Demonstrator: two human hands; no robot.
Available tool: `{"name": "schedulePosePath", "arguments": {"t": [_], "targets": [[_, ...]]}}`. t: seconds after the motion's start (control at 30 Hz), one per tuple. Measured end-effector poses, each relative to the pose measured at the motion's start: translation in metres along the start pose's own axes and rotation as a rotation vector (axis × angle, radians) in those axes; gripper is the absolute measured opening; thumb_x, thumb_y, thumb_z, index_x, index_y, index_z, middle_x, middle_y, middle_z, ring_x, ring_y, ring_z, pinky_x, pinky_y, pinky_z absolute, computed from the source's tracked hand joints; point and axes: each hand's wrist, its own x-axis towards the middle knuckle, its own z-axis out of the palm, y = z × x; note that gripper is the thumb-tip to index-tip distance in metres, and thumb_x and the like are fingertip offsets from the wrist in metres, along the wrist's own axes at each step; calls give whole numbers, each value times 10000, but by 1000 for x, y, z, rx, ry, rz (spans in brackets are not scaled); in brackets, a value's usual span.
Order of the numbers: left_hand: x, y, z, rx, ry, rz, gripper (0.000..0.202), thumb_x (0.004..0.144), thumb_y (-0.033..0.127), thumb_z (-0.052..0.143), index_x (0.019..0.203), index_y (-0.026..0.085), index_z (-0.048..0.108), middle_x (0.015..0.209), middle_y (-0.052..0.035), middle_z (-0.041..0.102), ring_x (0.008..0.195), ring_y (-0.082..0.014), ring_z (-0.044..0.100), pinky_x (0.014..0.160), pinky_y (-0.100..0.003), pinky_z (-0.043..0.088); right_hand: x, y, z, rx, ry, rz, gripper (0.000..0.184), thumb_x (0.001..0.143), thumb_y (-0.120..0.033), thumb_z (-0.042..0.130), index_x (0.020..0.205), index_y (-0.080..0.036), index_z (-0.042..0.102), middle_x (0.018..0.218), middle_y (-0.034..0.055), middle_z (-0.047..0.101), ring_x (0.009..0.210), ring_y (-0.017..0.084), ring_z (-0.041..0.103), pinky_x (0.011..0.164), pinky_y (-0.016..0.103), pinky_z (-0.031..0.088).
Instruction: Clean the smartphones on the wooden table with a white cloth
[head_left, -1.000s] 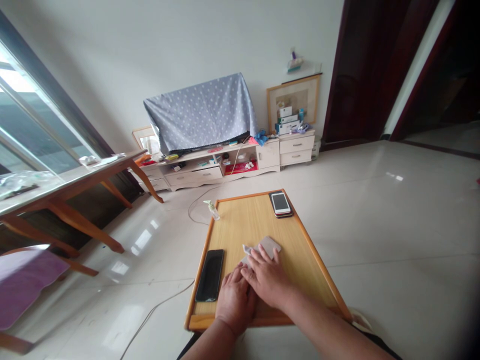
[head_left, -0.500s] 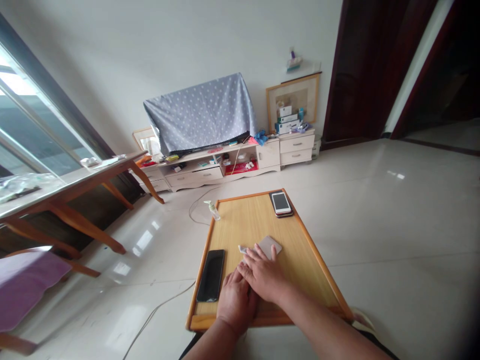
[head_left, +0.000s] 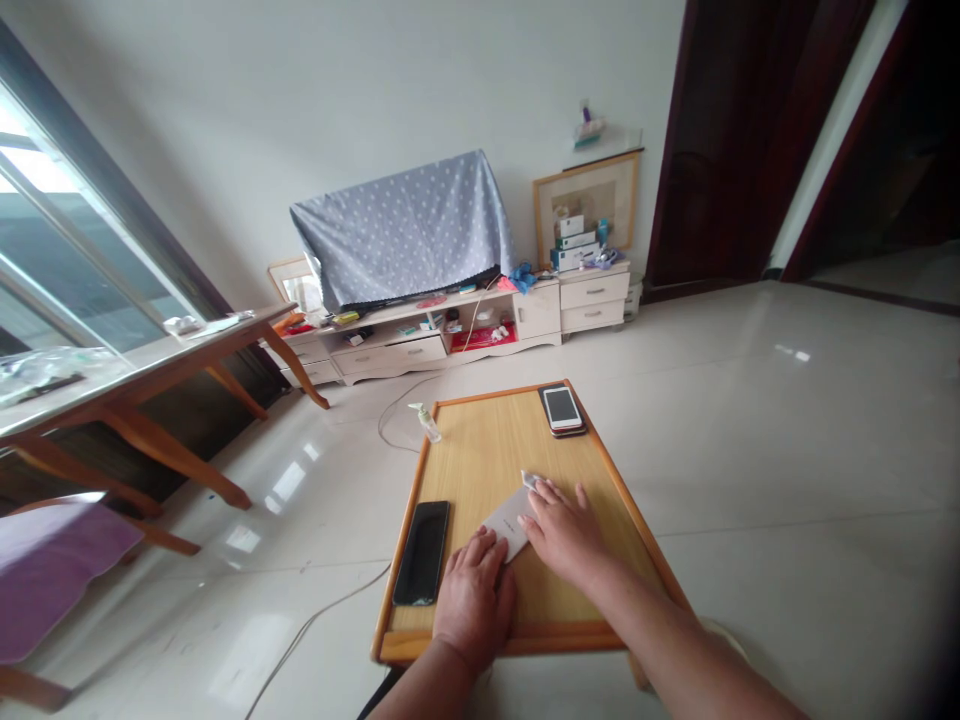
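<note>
A small grey cloth [head_left: 506, 521] lies flat on the low wooden table [head_left: 487, 450]. My left hand [head_left: 474, 595] rests flat on the cloth's near corner, fingers stretched out. Just to its right, my right hand [head_left: 564, 530] presses on the cloth's right edge with spread fingers, and a small white tag [head_left: 527, 480] peeks out by its fingertips. A black phone [head_left: 422, 551] lies on the table to the left of my left hand. At the table's far right corner sits a white phone [head_left: 562, 408].
A small spray bottle [head_left: 425, 421] lies by the table's far left corner, near a cable [head_left: 322, 610] on the tiled floor. A TV cabinet [head_left: 450, 330] with a dotted cloth cover stands at the wall. A wooden table [head_left: 142, 380] is at left, dark doors at right.
My right hand has slid to the right across the cloth, uncovering its middle. The cloth now lies turned between both hands. My left hand stays put.
</note>
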Motion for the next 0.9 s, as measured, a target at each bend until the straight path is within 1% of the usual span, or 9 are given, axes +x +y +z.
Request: {"name": "schedulePosePath", "arguments": {"t": [0.1,0.2,0.33,0.43,0.5,0.57,0.63,0.7,0.9], "targets": [[0,2,-2,-2,-8,-11,372,913,254,544,1274,264,633,1341,-77,643,1343,-262,529,1097,-474,477,-1,3,-4,1,-12,8,567,997,-405,378,1491,-141,471,1621,155,336,1499,301,277,1202,526,132],[-1,4,-4,30,22,-41,362,903,272,565,1256,245,639,1382,-92,612,1380,-283,480,1125,-500,439,-8,-2,-10,-10,18,11,550,987,-399,403,1434,-110,541,1570,187,417,1440,321,374,1186,476,185],[-1,9,-8,88,62,-100,402,890,319,591,1279,226,629,1446,-117,554,1375,-310,456,1114,-519,409,-30,-22,-18,-21,44,-30,461,999,-406,392,1147,-129,729,1292,210,658,1189,337,583,1075,476,306],[0,14,-12,105,12,-138,432,894,354,583,1300,210,620,1375,-127,596,1288,-309,509,1080,-510,408,-43,-32,-22,-19,30,-69,415,999,-381,401,982,-164,755,1079,171,727,1056,321,620,989,472,359],[2,17,-15,106,-26,-152,418,912,377,560,1291,214,628,1320,-120,622,1234,-299,534,1060,-495,404,-46,-32,-21,-14,35,-96,369,987,-349,425,992,-172,748,1101,156,722,1084,317,602,979,456,371],[3,20,-18,111,-42,-159,407,934,405,531,1287,229,634,1291,-112,631,1209,-296,539,1037,-484,402,-44,-27,-18,-6,44,-109,339,967,-329,457,1103,-171,725,1272,156,669,1210,323,545,1020,449,361],[4,22,-21,129,-39,-167,412,948,443,509,1286,247,640,1269,-112,637,1185,-303,541,1001,-478,405,-41,-19,-15,-2,37,-107,398,944,-323,493,1274,-169,653,1469,155,540,1357,327,439,1083,453,324],[4,24,-24,156,-37,-177,421,951,469,494,1287,263,644,1232,-117,644,1136,-307,551,949,-469,411,-38,-13,-13,3,16,-109,462,930,-316,508,1361,-173,592,1537,148,468,1404,316,395,1112,447,308],[1,23,-23,182,-40,-191,412,950,448,483,1306,304,632,1218,-109,641,1081,-300,563,910,-454,416,-43,-18,-21,-35,14,-81,300,933,-309,519,1122,-174,709,1205,151,678,1150,313,572,1008,423,392]]}}
